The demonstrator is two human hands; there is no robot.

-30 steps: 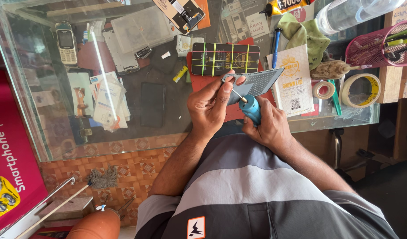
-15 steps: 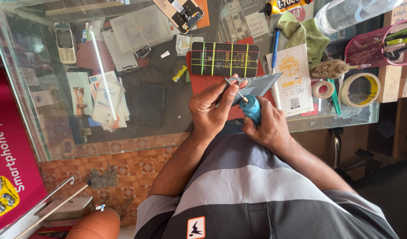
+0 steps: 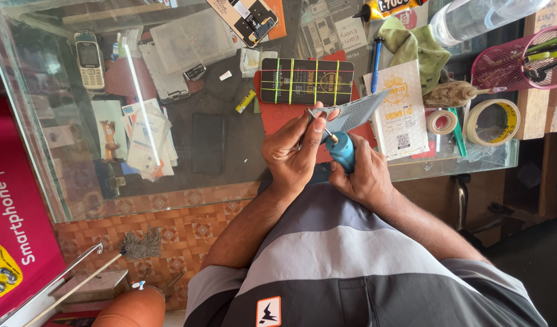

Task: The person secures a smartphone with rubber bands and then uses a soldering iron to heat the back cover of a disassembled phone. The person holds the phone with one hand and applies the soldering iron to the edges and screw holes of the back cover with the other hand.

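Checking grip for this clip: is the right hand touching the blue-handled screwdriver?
Touching. The head view shows the right hand wrapped around the blue handle of the screwdriver, fingers closed on it with no gap, while the left hand pinches the grey flat part at its tip.

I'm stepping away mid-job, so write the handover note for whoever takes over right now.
Left hand: pinches the thin grey flat panel by its corner, above the glass counter.
Right hand: grips the blue-handled screwdriver, tip at the panel's held corner.
Nearby: the dark phone wrapped in yellow-green bands lies flat on the red mat, untouched.
Done: panel in hand, driver set against it.
Left: work at that corner; any screw there is too small to see.
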